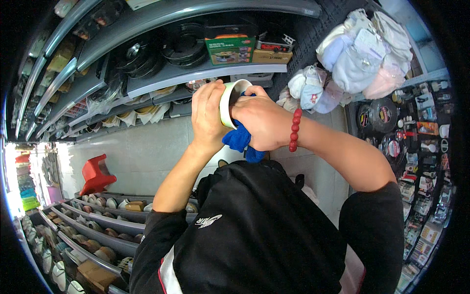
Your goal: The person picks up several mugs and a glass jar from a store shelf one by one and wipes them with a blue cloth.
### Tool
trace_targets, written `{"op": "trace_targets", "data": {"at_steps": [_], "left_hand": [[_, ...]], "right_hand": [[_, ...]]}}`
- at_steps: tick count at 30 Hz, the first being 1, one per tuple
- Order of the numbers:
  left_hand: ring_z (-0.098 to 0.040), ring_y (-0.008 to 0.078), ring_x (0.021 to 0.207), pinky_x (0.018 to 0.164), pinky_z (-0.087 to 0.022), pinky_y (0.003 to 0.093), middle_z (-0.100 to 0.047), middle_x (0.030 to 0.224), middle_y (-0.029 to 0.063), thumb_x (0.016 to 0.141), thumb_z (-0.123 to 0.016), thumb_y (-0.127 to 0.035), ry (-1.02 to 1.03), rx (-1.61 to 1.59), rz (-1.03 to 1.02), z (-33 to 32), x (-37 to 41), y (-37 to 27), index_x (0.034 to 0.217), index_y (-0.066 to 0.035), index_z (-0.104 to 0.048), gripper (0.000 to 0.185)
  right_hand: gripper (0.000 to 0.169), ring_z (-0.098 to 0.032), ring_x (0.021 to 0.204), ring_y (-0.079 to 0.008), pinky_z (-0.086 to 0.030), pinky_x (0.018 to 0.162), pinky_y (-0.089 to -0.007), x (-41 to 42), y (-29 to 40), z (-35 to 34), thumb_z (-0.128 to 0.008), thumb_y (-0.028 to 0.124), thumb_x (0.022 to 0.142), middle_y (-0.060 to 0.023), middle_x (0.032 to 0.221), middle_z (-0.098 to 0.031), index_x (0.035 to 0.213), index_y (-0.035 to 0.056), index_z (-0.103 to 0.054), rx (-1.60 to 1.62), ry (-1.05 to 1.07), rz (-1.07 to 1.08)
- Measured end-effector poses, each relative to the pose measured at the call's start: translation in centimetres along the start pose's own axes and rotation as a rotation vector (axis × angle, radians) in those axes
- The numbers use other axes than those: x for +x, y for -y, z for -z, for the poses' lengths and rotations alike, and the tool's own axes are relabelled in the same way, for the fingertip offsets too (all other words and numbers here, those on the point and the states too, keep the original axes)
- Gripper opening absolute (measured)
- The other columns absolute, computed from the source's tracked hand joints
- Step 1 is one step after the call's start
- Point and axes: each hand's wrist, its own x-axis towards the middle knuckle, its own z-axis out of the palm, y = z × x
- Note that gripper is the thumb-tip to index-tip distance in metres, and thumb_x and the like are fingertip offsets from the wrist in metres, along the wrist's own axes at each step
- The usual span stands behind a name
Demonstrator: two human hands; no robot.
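Observation:
My left hand (208, 114) grips a white and pale green cup or bowl (227, 106) from its outer side, with the opening tilted towards my right hand. My right hand (259, 114), with a red beaded bracelet (295, 130) at the wrist, holds a blue cloth (238, 137) and reaches into the opening. Part of the cloth hangs below the rim, and a bit of it shows at the fingers. The fingertips inside are hidden.
Shelves ahead hold black pans (185, 46) and a green box (230, 49). Knitted hats or similar soft goods (360, 58) hang at the upper right, above small packaged goods (427, 147). A red plastic stool (97, 174) stands on the floor at left, near shelves of bowls (101, 202).

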Motion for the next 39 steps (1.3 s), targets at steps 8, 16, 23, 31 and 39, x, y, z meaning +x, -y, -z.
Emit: {"op": "trace_targets", "data": {"at_steps": [8, 16, 23, 31, 39], "left_hand": [[-0.053, 0.0337, 0.122, 0.105, -0.041, 0.0432, -0.053, 0.132, 0.0179, 0.046, -0.096, -0.026, 0.059, -0.074, 0.201, -1.8, -1.6, -1.3, 0.132, -0.001, -0.045, 0.104], [-0.050, 0.0318, 0.126, 0.109, -0.039, 0.0447, -0.045, 0.137, 0.0177, 0.049, -0.097, -0.022, -0.053, -0.161, 0.313, -1.8, -0.6, -3.2, 0.141, -0.003, -0.027, 0.117], [-0.056, 0.0402, 0.114, 0.099, -0.045, 0.0490, -0.056, 0.125, 0.0208, 0.064, -0.081, -0.007, -0.097, -0.043, -0.124, -2.2, 2.6, -4.5, 0.126, -0.004, -0.047, 0.071], [-0.055, 0.0402, 0.114, 0.096, -0.047, 0.0492, -0.057, 0.125, 0.0194, 0.067, -0.075, -0.002, 0.051, 0.070, -0.221, -1.9, 0.4, -2.8, 0.125, -0.006, -0.049, 0.064], [-0.054, 0.0358, 0.120, 0.102, -0.045, 0.0462, -0.054, 0.129, 0.0203, 0.068, -0.089, -0.020, -0.160, 0.167, -0.070, -0.7, 1.6, -3.0, 0.127, -0.003, -0.040, 0.079]], "right_hand": [[0.070, -0.064, 0.109, -0.0302, -0.050, 0.097, -0.0421, -9.1, -3.5, 4.0, -0.070, 0.004, 0.063, -0.0195, 0.121, -0.066, 0.131, -0.0011, -0.056, 1.182, -0.267, -0.257], [0.064, -0.058, 0.122, -0.0349, -0.041, 0.109, -0.0502, -13.3, -1.1, 5.1, -0.069, 0.003, 0.066, -0.0235, 0.127, -0.060, 0.129, 0.0000, -0.054, 1.017, -0.703, -0.181], [0.029, -0.063, 0.109, -0.0267, -0.026, 0.116, -0.0553, -6.2, 2.1, 4.4, -0.058, 0.009, 0.077, -0.0138, 0.104, -0.069, 0.103, 0.0023, -0.068, -0.274, -0.307, 0.075], [0.040, -0.062, 0.110, -0.0339, -0.020, 0.115, -0.0639, -4.5, -0.7, -2.0, -0.067, 0.008, 0.070, -0.0179, 0.108, -0.067, 0.109, 0.0013, -0.065, 0.036, -0.259, -0.065], [0.073, -0.066, 0.110, -0.0309, -0.052, 0.098, -0.0460, -10.8, 0.0, -4.2, -0.061, -0.010, 0.066, -0.0177, 0.125, -0.064, 0.137, -0.0016, -0.050, 2.186, -0.466, -0.182]]}}
